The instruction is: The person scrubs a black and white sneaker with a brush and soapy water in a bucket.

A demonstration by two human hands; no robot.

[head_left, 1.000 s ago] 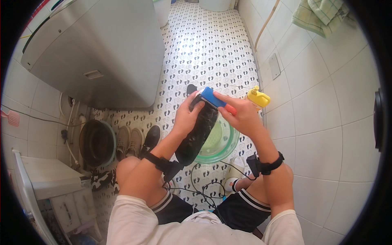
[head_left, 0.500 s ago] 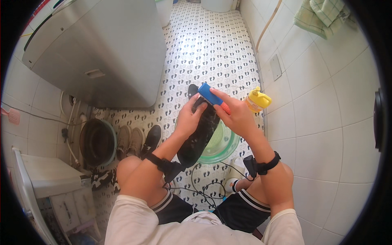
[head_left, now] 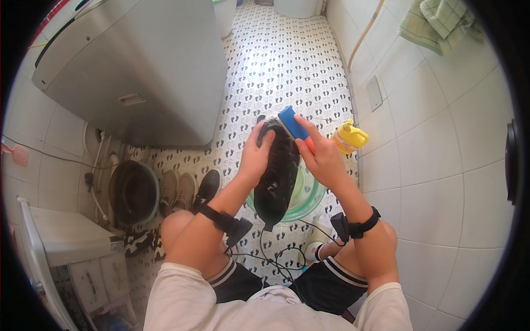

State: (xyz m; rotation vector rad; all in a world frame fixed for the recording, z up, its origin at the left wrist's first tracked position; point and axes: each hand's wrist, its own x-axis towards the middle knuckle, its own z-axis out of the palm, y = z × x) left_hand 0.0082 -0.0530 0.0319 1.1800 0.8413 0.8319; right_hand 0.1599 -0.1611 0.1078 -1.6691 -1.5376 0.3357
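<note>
Foam (head_left: pixel 271 118) showed white at the far end of a black shoe (head_left: pixel 276 185), which was held up over a green basin (head_left: pixel 316 199) and hid much of the basin's left side. The left hand (head_left: pixel 258 155) gripped the shoe from its left, close to the far end, with the thumb lying against the upper surface. The right hand (head_left: pixel 323 160) was closed on a blue-and-red brush (head_left: pixel 292 122), its forefinger laid along the blue part. That brush sat at the right edge of the shoe's far end; how firmly it pressed could not be told.

Just beyond the right hand, near the tiled wall (head_left: pixel 422 149), a yellow bottle (head_left: pixel 351 138) stood on the floor (head_left: pixel 276 71), which bore a pattern of small footprints. Over on the left, a dark shoe (head_left: pixel 209 186) rested beside a pair of brownish shoes (head_left: pixel 178 188), and next to those was a round tub (head_left: pixel 157 199) with a dark inside. A large grey appliance (head_left: pixel 138 66) filled the upper left. Black straps (head_left: pixel 367 223) circled both forearms, and thin cables (head_left: pixel 282 266) looped between the legs.
</note>
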